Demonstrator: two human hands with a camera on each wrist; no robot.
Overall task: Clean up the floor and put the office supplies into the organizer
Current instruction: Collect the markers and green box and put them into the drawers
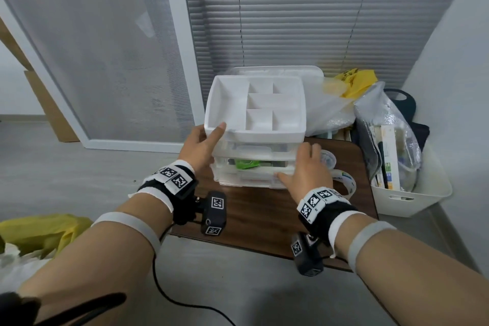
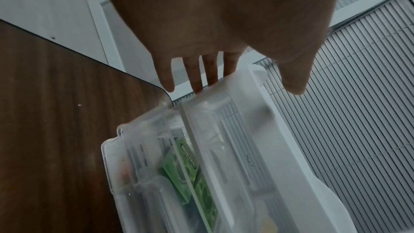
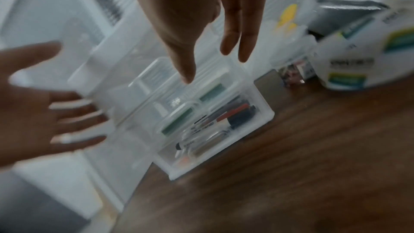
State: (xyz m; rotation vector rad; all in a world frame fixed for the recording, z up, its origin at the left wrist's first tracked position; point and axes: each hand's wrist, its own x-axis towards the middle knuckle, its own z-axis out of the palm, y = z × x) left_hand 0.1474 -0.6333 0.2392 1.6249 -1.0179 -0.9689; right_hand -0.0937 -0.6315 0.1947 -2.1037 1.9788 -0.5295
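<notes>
A white drawer organizer [image 1: 255,127] stands on the dark wood tabletop [image 1: 264,209], its divided top tray bare and its clear drawers holding markers [image 3: 224,118] and a green gum pack [image 2: 181,167]. The left hand [image 1: 199,148] lies flat against the organizer's left side, fingers straight, thumb on the tray rim. The right hand [image 1: 304,169] spreads open at the right front corner (contact is unclear through the blur). A tape roll [image 1: 344,182] lies just beside it.
</notes>
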